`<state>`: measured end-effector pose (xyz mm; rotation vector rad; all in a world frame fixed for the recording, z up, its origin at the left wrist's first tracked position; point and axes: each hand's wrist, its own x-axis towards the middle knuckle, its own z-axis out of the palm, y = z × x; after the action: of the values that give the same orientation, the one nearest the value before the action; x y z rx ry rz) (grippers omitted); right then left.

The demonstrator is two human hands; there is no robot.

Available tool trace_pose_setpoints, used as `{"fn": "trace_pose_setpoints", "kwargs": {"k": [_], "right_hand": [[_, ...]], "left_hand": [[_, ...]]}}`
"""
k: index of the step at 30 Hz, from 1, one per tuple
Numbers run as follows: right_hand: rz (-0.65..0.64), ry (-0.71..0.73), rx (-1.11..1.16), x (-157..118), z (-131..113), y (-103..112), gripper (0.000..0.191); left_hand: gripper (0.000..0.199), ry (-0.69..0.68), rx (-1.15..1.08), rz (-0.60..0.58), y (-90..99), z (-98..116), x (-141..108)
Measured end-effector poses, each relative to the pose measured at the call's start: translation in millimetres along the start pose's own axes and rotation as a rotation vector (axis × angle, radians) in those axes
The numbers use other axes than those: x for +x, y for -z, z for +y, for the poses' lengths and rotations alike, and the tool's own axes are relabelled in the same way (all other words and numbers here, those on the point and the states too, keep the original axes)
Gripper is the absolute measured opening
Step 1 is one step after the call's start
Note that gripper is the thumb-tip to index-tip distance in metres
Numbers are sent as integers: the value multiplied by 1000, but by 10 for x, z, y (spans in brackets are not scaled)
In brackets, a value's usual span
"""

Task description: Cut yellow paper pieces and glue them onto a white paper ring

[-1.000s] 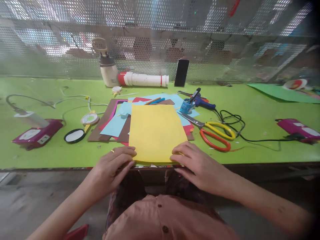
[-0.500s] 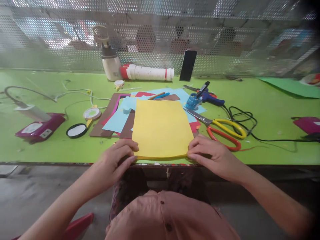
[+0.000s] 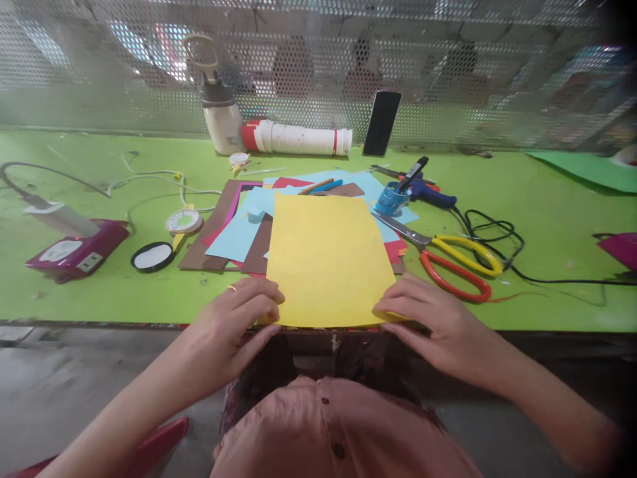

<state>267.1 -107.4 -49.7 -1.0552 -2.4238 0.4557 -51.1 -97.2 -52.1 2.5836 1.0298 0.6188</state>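
Note:
A yellow sheet of paper lies in front of me, its near edge at the front edge of the green table. My left hand pinches the near left corner between thumb and fingers. At the near right corner, my right hand grips the sheet the same way, and a bit of yellow shows under its fingers. Beneath the sheet's far part are light blue paper, brown board and red pieces. Scissors with one yellow and one red handle lie right of the sheet.
A blue cup holding a marker stands beside a glue gun with a black cord. Leftward are tape rolls and a purple power socket. Behind stand a spray bottle, stacked white cups and a phone.
The yellow sheet's near edge has come toward me, down to the table's front edge. Both hands moved slightly closer with it, still gripping the corners. The view shifted a little.

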Motion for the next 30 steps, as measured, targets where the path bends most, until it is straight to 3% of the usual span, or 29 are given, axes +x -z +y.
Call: {"fn": "trace_pose_setpoints", "kwargs": {"k": [9, 30], "right_hand": [[81, 25, 56, 56, -52, -129, 11], [-67, -291, 98, 168, 3, 35, 18]], "left_hand": [[11, 15, 0, 72, -120, 3, -51], [13, 274, -131, 111, -102, -39, 67]]}}
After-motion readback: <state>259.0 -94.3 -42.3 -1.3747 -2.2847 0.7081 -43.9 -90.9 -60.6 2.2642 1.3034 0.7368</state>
